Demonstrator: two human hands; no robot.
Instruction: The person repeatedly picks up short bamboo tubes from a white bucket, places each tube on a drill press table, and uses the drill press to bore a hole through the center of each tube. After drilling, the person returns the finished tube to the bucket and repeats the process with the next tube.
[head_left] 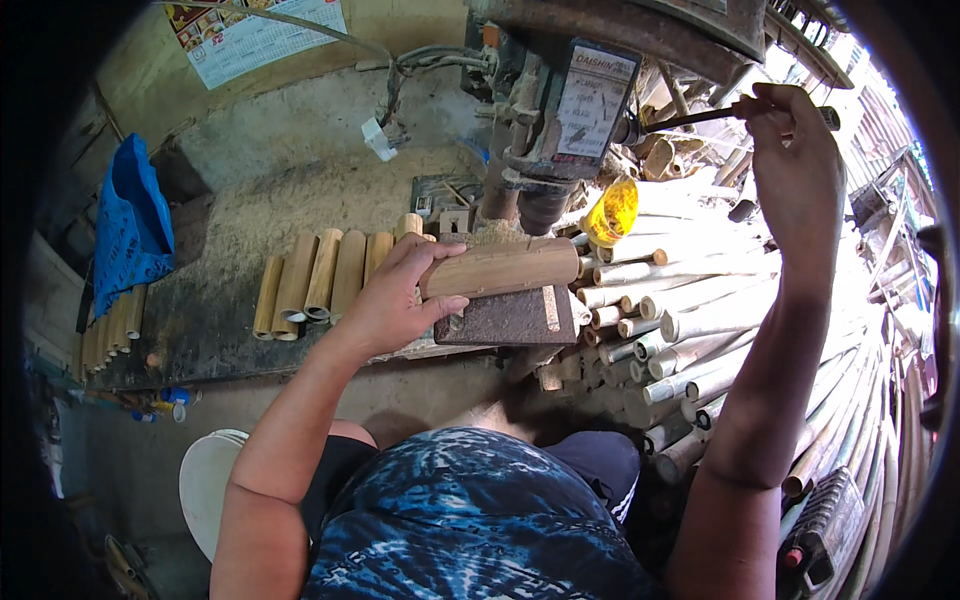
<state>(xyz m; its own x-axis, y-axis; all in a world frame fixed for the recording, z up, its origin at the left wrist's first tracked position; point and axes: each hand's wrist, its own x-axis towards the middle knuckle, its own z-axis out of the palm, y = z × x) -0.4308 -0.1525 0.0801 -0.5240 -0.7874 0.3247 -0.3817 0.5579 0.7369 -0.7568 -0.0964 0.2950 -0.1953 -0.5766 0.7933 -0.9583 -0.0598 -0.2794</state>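
Bamboo piece lies lengthwise from nine to three o'clock under the drill spindle, gripped at its nine-o'clock end by the left hand, while the right hand clasps the feed lever at one o'clock.

A row of short cut bamboo tubes lies side by side on a dusty bench, with more tubes at its left end beneath a crumpled blue bag. A calendar hangs on the wall above, and a white plug on a cable dangles below it. To the right, a large pile of pale bamboo poles lies lengthwise, with a yellow translucent piece just above it, and a white round seat shows at lower left.
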